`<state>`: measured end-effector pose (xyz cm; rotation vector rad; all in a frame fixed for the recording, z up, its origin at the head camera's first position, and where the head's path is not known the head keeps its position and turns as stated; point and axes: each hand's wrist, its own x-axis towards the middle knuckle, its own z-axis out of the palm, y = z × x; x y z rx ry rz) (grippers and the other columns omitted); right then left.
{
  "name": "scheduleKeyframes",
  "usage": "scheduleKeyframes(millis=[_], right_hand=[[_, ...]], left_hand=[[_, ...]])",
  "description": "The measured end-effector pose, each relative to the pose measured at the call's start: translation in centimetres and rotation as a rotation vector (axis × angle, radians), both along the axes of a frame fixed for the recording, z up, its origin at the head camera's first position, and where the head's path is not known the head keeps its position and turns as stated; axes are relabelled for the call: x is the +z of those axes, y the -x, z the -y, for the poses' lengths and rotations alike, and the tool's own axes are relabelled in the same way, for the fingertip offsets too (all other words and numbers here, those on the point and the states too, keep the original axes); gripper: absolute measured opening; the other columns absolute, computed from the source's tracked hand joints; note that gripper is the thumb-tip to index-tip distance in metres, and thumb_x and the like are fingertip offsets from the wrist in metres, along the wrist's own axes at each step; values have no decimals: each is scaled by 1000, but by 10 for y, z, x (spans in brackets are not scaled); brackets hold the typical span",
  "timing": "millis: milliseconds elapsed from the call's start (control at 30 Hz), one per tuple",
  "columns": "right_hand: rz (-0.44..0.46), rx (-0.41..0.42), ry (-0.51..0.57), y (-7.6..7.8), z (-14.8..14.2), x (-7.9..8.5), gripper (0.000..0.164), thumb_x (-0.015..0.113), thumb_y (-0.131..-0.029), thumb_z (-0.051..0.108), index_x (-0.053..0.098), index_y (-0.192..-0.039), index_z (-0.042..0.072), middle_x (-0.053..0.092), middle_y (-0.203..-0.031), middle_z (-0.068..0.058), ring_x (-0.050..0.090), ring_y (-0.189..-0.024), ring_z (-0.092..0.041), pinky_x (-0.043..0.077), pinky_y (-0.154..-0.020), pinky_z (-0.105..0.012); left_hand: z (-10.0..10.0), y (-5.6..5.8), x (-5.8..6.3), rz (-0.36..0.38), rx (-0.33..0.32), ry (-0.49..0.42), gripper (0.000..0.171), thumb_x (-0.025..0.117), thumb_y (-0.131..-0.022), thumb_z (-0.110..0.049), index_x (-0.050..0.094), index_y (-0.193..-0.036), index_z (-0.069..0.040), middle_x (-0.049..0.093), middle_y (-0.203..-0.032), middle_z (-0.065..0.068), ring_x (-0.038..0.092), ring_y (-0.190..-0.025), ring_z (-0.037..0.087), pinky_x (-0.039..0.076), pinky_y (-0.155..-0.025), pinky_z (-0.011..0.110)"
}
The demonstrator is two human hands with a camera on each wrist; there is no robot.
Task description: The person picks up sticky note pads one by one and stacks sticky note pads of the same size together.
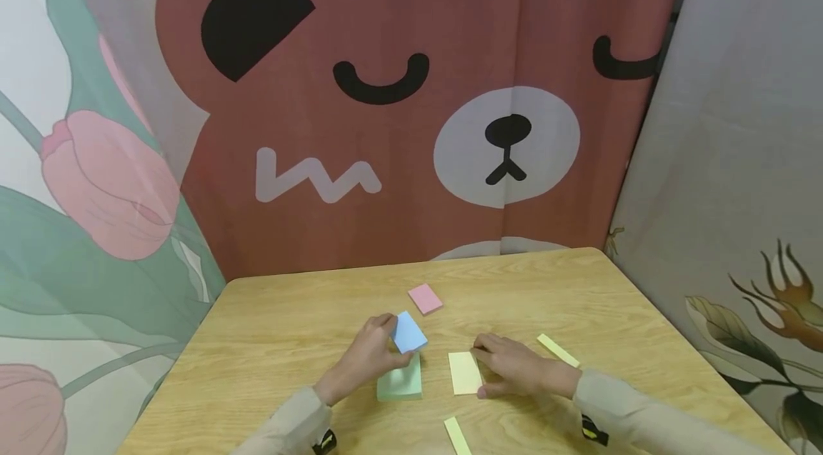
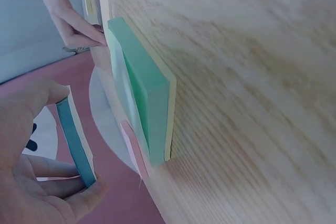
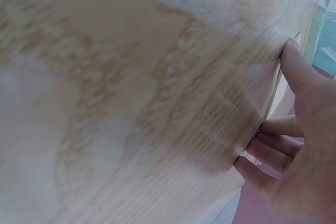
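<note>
My left hand [image 1: 368, 353] pinches a blue sticky note pad [image 1: 408, 333] by its edges, raised over the table. Below it lies a green sticky note pad [image 1: 400, 382], which the left wrist view shows on top of a pale yellow layer [image 2: 171, 114]; its top sheet lifts a little along one side. To the right, a pale yellow sticky note pad [image 1: 464, 373] lies flat. My right hand [image 1: 517, 367] grips that pad at its right side, thumb at the near corner and fingers at the far corner.
A pink sticky note pad [image 1: 426, 298] lies farther back on the wooden table [image 1: 283, 326]. Narrow yellow strips sit at the right [image 1: 558, 351] and near the front [image 1: 457, 436]. A curtain with a bear print [image 1: 386, 133] hangs behind the table.
</note>
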<state>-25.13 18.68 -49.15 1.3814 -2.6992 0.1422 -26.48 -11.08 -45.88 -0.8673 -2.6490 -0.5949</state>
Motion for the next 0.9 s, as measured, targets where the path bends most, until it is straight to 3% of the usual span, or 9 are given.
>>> scheduleKeyframes(millis=[900], right_hand=[[-20, 8, -13, 0, 1, 0, 72, 51, -81, 53, 48, -120, -7, 43, -117, -13, 45, -103, -22, 45, -83, -34]], left_hand=[[-6, -2, 1, -11, -26, 4, 62, 69, -70, -38, 55, -109, 8, 55, -108, 16, 52, -94, 24, 48, -74, 30]])
